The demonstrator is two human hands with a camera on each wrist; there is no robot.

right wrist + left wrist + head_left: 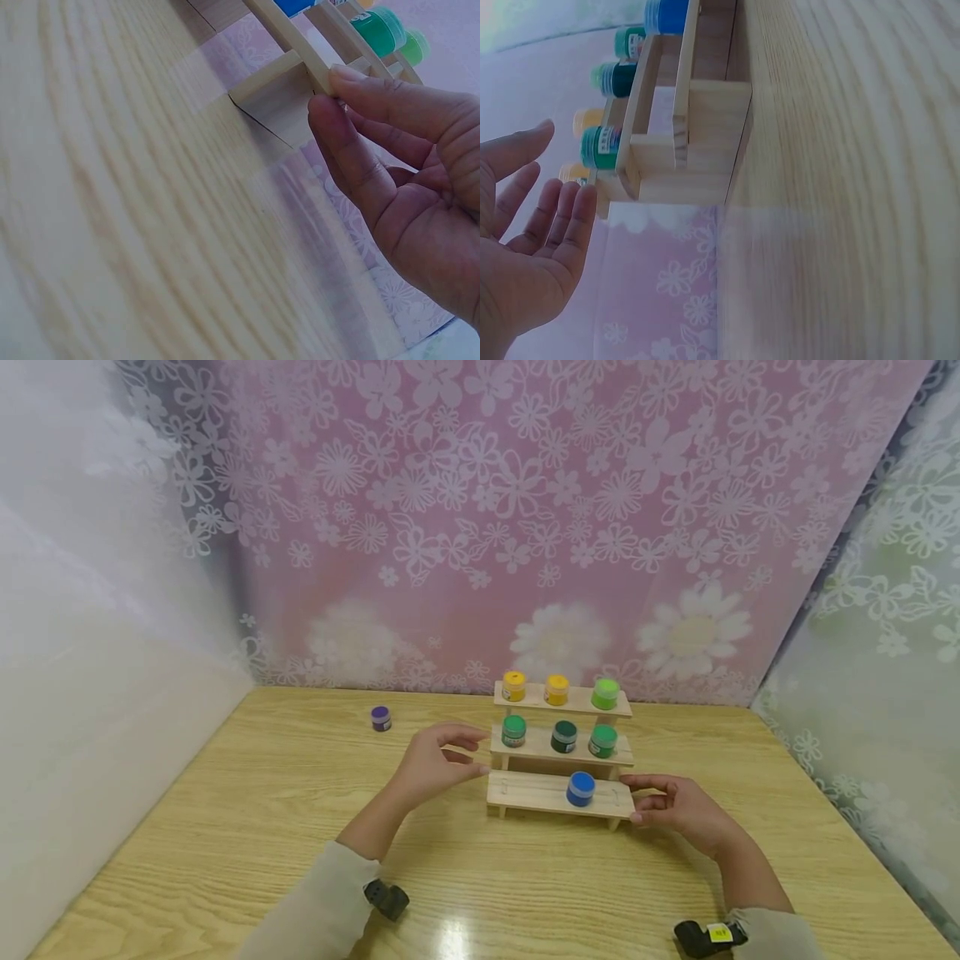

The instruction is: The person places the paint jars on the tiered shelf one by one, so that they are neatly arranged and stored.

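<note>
A three-step wooden rack [532, 789] holds small paint jars. My right hand [682, 810] pinches the right end of its lowest board between thumb and fingers, as the right wrist view shows. At the rack's left side is my left hand [438, 764], fingers extended and thumb apart; in the left wrist view it grips nothing. Two yellow jars [557, 690] and a light green jar [605, 694] stand on the top step. The middle step bears two green jars [513, 731] with a dark green jar [564, 737] between. A blue jar [581, 788] sits on the lowest.
A purple jar [381, 718] stands apart on the wood-grain table [247, 827], left of the rack. Behind the table hangs a pink flowered curtain [450, 527]. Pale sheets close off the left and right sides.
</note>
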